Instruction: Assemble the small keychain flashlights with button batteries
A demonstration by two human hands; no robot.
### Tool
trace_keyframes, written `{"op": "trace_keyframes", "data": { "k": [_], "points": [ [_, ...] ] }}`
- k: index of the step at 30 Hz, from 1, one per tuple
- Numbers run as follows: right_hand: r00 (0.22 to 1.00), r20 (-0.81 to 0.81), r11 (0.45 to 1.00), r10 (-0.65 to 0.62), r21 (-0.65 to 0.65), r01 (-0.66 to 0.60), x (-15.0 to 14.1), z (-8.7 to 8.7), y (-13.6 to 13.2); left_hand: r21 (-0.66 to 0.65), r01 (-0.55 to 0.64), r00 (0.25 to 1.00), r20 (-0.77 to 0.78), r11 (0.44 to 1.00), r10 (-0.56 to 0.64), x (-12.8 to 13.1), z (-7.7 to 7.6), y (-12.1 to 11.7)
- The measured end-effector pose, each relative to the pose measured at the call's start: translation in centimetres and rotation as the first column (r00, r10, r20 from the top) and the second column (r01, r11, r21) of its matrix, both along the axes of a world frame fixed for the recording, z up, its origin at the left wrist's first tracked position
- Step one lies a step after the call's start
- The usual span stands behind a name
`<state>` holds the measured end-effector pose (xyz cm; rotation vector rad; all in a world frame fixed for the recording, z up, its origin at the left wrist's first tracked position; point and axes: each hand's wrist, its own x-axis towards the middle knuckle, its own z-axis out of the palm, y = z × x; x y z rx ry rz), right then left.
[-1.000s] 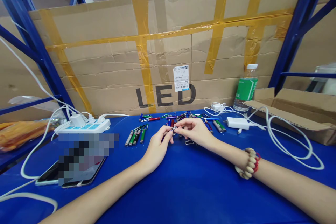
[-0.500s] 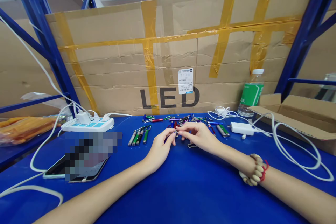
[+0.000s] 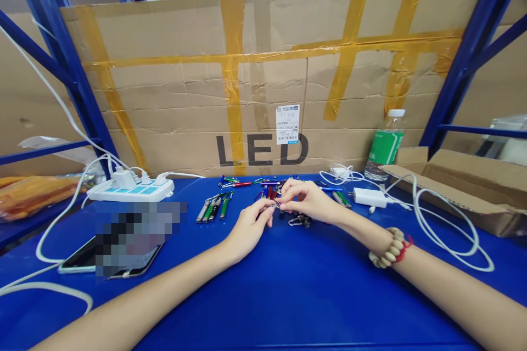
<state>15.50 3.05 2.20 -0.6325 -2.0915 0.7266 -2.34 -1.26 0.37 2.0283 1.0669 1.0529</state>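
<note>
Over the blue table [image 3: 263,296], my left hand [image 3: 247,233] pinches a small silvery metal piece [image 3: 276,204] between thumb and fingers. The fingertips of my right hand [image 3: 310,203] close on the same piece from the right. Its exact shape is too small to make out. Behind the fingers lies a loose pile of metallic coloured tubes [image 3: 272,192], partly hidden by my right hand. Dark and silvery metal clips [image 3: 300,221] rest just below that hand. Left of my left hand, several slim tubes with clips [image 3: 214,208] lie side by side, green, black and silver.
A power strip [image 3: 164,193] with plugs and two flat devices [image 3: 78,258], partly blurred out, lie at the left. At the right are a white charger [image 3: 369,197], coiled cables [image 3: 428,230], a bottle [image 3: 385,148] and an open cardboard box [image 3: 453,175]. Taped cardboard [image 3: 185,104] stands behind.
The view has shifted slightly. My right hand has lifted a little and its fingers have turned at the metal piece, showing more of the clips beneath. My left hand keeps its pinch.
</note>
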Motion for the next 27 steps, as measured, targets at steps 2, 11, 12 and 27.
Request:
{"op": "trace_keyframes", "data": {
  "k": [2, 11, 12, 27],
  "points": [
    [0.999, -0.013, 0.999, 0.029, -0.028, -0.03, 0.1, -0.1, 0.1, -0.016, 0.0, 1.0, -0.017, 1.0, 0.0, 0.0, 0.0, -0.1],
    [0.994, -0.08, 0.99, 0.077, -0.108, -0.086, 0.1, -0.6, -0.1, -0.025, 0.069, 0.997, 0.035, 0.997, -0.068, -0.1, -0.5, 0.0],
    [0.993, -0.09, 0.988, 0.082, -0.126, -0.093, 0.1, -0.6, -0.1, -0.019, 0.071, 0.997, 0.034, 0.997, -0.07, -0.1, -0.5, 0.1],
    [0.997, -0.031, 0.988, 0.066, -0.141, -0.069, 0.0, -1.5, 0.0, 0.064, 0.062, 0.992, -0.118, 0.996, -0.054, -0.3, 0.0, -0.4]
  ]
}}
